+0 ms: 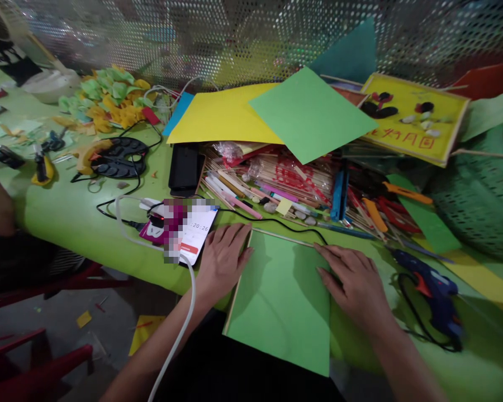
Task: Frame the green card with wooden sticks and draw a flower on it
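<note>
A green card sheet point(280, 304) lies in front of me, its lower corner reaching past the table edge. A thin wooden stick point(283, 238) runs along its far edge, and another thin stick point(236, 293) lines its left edge. My left hand point(223, 259) rests with fingers stretched out at the far left corner, thumb over the left edge. At the far right corner, the fingertips of my right hand point(352, 279) touch the end of the far stick. Its fingers are extended and the thumb is apart. To the right lies a dark blue glue gun point(433, 290).
A lit phone point(195, 231) and a power adapter with cables sit left of my left hand. Behind are sticks and pens point(235, 190), yellow card point(222, 114), another green sheet point(312, 114) and a green basket point(482, 190). A white cable crosses my left forearm.
</note>
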`<state>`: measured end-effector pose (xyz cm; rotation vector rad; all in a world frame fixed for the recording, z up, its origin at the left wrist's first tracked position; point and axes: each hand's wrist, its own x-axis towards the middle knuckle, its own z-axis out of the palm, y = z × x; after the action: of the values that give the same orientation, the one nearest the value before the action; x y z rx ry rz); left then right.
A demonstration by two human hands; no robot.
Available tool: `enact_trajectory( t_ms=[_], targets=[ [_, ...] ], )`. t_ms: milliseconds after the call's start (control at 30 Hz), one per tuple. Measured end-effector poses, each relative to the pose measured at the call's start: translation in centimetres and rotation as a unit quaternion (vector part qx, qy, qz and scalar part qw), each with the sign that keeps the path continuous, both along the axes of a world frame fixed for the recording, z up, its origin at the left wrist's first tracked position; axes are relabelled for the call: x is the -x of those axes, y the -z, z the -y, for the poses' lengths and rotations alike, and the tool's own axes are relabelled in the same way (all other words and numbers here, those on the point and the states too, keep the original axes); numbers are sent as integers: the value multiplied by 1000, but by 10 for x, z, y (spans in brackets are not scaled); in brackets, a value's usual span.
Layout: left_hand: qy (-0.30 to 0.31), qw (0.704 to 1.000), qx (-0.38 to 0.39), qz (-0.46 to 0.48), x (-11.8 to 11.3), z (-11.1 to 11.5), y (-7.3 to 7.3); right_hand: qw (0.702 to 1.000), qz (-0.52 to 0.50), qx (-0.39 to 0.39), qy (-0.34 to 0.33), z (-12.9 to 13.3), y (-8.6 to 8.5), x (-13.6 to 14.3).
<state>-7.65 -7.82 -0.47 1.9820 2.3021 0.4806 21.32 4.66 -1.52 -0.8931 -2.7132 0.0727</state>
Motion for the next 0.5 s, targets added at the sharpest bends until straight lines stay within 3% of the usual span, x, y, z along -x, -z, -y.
enact_trajectory(
  t_ms=[233,500],
  targets=[
    [3,1000,-3,-7,0,0,2,998,-54,-8,25,-4,-6,-4],
    [17,999,6,-32,0,-1,-1,999,-24,-3,21,-1,-6,0]
  ],
)
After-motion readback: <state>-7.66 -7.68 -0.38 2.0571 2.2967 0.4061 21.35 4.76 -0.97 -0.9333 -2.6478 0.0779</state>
